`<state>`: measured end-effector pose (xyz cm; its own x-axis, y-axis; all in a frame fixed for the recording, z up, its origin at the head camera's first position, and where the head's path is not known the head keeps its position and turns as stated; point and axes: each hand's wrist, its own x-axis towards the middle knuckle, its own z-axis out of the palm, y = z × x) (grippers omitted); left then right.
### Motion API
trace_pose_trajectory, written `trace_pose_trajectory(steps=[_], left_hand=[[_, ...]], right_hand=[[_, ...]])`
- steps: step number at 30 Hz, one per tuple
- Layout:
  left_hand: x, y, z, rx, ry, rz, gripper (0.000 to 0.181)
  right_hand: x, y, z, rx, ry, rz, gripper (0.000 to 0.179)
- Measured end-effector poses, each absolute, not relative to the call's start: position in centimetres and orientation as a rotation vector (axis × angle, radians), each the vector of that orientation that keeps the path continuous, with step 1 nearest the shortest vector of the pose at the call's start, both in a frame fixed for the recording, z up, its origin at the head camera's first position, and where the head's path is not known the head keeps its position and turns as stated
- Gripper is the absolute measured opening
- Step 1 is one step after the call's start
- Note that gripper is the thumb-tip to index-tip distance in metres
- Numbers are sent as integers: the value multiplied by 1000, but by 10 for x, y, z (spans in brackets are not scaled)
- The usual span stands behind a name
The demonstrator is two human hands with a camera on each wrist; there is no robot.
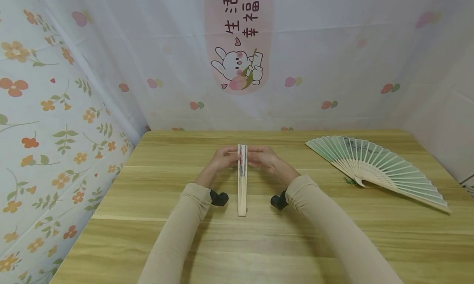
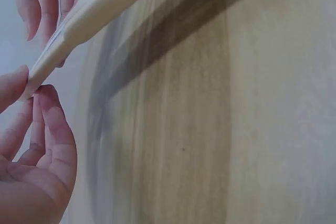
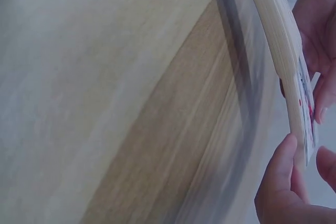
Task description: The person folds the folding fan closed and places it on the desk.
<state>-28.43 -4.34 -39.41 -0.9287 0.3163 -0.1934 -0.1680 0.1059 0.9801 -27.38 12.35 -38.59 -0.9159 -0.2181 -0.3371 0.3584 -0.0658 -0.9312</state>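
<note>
A folded hand fan point(image 1: 242, 189) with pale wooden ribs and a printed white leaf stands lengthwise between the two hands. At its far part, the left hand point(image 1: 224, 158) holds it from the left; in the left wrist view that hand's thumb and fingertips pinch its edge. From the other side comes the right hand point(image 1: 263, 158). The right wrist view has the right hand point(image 3: 286, 198) at the fan's lower end, one finger on the edge and the thumb a little off the other face. Red and black marks show on the leaf point(image 3: 305, 103).
An opened green folding fan point(image 1: 374, 164) lies on the right of the wooden table point(image 1: 148, 234), a small green tassel by its pivot. Behind the table hangs a white printed curtain point(image 1: 314, 49); a floral curtain point(image 1: 55, 111) borders the left. Dark wrist devices point(image 1: 219, 198) sit below the hands.
</note>
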Motion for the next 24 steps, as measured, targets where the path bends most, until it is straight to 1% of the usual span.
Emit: trace_pose_trajectory(steps=[8, 10, 15, 17, 24], left_hand=[[-281, -47, -397, 120, 2119, 1828, 44], [-277, -49, -392, 132, 2125, 1797, 46], [-278, -52, -396, 129, 2151, 1747, 47], [-282, -52, -405, 124, 2157, 1753, 47], [-280, -53, -406, 136, 2148, 1733, 47]], right_hand=[[-270, 122, -392, 130, 1779, -2046, 45], [-270, 121, -393, 120, 1765, -2048, 46], [-270, 120, -395, 142, 1765, -2026, 45], [-270, 119, -396, 155, 1769, -2009, 45], [-268, 119, -400, 149, 1760, -1992, 44]])
